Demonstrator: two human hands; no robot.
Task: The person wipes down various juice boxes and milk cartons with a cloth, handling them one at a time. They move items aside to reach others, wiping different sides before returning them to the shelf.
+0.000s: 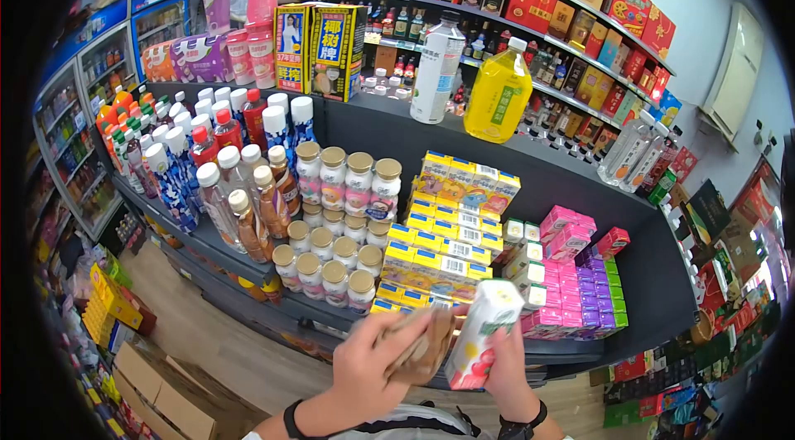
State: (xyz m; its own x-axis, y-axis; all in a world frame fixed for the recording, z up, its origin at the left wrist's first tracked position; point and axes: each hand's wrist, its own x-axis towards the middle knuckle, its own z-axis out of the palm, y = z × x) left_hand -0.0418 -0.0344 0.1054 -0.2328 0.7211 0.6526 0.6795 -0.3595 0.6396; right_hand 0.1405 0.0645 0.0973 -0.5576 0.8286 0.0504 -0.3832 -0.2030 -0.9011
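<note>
My left hand [368, 370] is closed on a crumpled brown cloth [421, 351]. Upright but slightly tilted, a white drink carton [487, 332] with red and yellow fruit pictures is gripped in my right hand [508, 374]. Cloth and carton are close side by side in front of the shelf. Just behind them rise stacks of yellow drink cartons [439, 250]. White-and-green cartons [526, 262] stand to their right, then pink cartons [556, 295] and purple cartons [595, 283]. Left of the yellow stacks are gold-lidded white jars [334, 278] in tiers.
Bottles [248, 204] crowd the shelf's left part. On the upper ledge [373, 109] stand a yellow oil jug [499, 92], a white bottle [437, 67] and black-yellow boxes [335, 51]. An opened cardboard box [161, 399] lies on the floor at lower left, near drink coolers [74, 109].
</note>
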